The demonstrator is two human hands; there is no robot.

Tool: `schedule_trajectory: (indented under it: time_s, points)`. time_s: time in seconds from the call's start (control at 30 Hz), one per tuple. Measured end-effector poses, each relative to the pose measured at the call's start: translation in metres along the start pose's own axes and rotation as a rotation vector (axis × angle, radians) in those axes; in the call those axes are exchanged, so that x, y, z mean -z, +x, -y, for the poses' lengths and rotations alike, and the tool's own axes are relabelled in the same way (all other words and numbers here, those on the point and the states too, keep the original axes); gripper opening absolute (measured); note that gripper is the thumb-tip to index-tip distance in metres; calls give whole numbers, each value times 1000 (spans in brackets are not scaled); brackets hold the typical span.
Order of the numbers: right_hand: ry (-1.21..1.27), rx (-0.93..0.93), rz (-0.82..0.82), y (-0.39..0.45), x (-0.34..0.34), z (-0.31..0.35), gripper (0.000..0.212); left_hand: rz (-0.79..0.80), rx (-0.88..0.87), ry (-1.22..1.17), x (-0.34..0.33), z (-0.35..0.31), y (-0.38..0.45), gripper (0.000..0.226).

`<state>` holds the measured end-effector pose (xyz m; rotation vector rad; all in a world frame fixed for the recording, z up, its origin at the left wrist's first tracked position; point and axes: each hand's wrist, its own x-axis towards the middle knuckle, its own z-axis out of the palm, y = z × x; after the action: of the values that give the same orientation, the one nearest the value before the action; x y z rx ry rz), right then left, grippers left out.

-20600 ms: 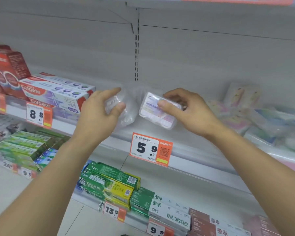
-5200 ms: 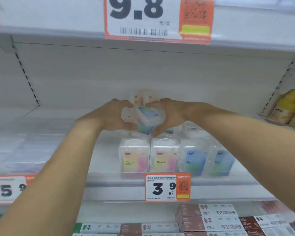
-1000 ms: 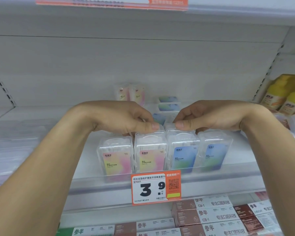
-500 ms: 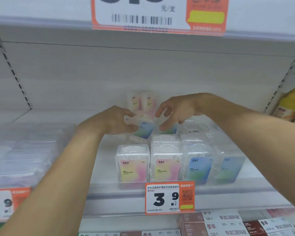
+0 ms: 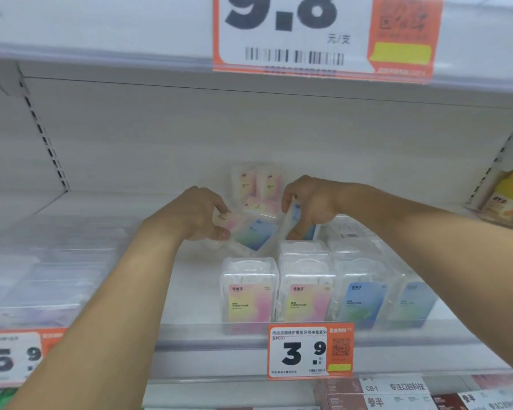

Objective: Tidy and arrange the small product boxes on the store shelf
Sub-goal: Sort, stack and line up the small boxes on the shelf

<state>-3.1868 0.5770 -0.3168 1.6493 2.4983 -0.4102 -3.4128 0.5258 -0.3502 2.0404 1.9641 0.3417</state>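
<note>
Head view — two hands grip boxes: left hand (image 5: 196, 216) one (image 5: 251, 232), right hand (image 5: 310, 204) another (image 5: 294, 216).

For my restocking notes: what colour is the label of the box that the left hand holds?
The box shows a blue-to-green gradient label, seen in the head view.

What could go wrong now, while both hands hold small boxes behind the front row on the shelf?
1. The left hand grips a tilted box only at its edge; it might slip onto the front row.
2. The right hand holds another box close to it; the two could knock together.
3. The forearms pass just above the upright front row, so lowering them may tip those boxes toward the shelf edge.
</note>
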Motion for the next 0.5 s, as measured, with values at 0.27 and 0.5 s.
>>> schedule_trajectory:
  time_s: [0.27,0.5]
  points:
    - [222,126,-303,-31,15,-10,57,-25,89,75,10,5,-8,75]
    - [621,251,-434,-74,16,-15,42,-100,120,-10,14,11,-12,43]
